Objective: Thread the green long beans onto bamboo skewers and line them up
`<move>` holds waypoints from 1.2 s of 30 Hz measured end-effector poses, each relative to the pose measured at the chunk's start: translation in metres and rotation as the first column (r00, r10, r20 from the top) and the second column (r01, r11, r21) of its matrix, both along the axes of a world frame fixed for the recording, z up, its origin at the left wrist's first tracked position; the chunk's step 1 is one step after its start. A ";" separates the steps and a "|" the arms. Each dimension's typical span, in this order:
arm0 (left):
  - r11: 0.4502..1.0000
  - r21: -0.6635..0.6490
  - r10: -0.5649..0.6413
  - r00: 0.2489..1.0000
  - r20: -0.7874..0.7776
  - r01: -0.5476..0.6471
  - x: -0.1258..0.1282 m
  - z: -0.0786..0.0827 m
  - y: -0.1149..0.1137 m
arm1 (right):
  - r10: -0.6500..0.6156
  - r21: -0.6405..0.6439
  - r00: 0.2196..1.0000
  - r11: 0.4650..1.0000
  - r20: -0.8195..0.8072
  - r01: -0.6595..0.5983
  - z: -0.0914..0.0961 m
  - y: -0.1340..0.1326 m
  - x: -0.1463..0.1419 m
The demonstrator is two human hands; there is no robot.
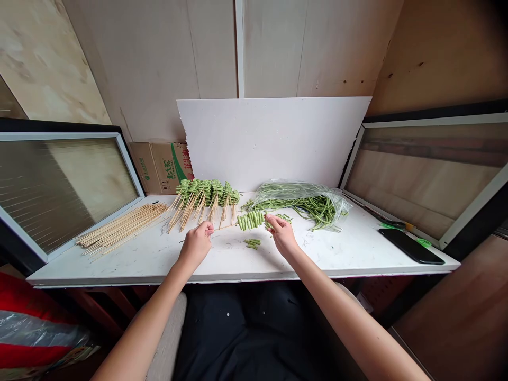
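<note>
My left hand (199, 239) pinches the bare end of a thin wooden skewer (226, 227). Along the skewer's other end sits a row of cut green bean pieces (251, 220), side by side across the stick. My right hand (281, 230) is closed at the tip end of that row, its fingertips at the last bean piece; whether they grip the bean or the skewer tip is too small to tell. A few loose bean pieces (252, 243) lie on the white table below the skewer. More cut pieces (284, 217) lie partly hidden behind my right hand.
Finished bean skewers (202, 191) are stacked at the back left, beside a pile of bare skewers (123, 227). Long green beans (317, 207) spill from a clear plastic bag (293, 190). A black phone (411, 246) lies at right; a cardboard box (161, 168) stands behind.
</note>
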State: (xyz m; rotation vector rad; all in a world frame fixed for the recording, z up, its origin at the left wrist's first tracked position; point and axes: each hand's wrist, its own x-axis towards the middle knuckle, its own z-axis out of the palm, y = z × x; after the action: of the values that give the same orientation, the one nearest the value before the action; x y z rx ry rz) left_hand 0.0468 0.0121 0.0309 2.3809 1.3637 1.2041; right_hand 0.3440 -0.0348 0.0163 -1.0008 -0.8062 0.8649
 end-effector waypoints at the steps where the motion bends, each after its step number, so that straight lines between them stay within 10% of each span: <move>1: 1.000 -0.005 -0.005 1.000 0.001 0.005 0.000 0.000 0.000 | 0.000 0.003 1.000 1.000 -0.001 0.000 -0.001 0.000 0.000; 26: 0.922 -0.313 -0.209 0.974 0.092 0.228 -0.016 0.006 0.009 | -0.032 -0.014 0.999 0.999 -0.024 0.032 0.013 0.000 0.021; 36: 0.963 -0.271 -0.016 1.000 -0.016 0.011 -0.026 0.009 0.017 | -0.006 -0.018 0.999 1.000 0.039 0.007 0.013 0.004 0.031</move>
State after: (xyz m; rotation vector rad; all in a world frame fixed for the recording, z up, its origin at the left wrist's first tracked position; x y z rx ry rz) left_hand 0.0207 0.0290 0.0398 2.2105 1.4124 0.9260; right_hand 0.3753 -0.0307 0.0292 -1.0390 -0.8291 0.8509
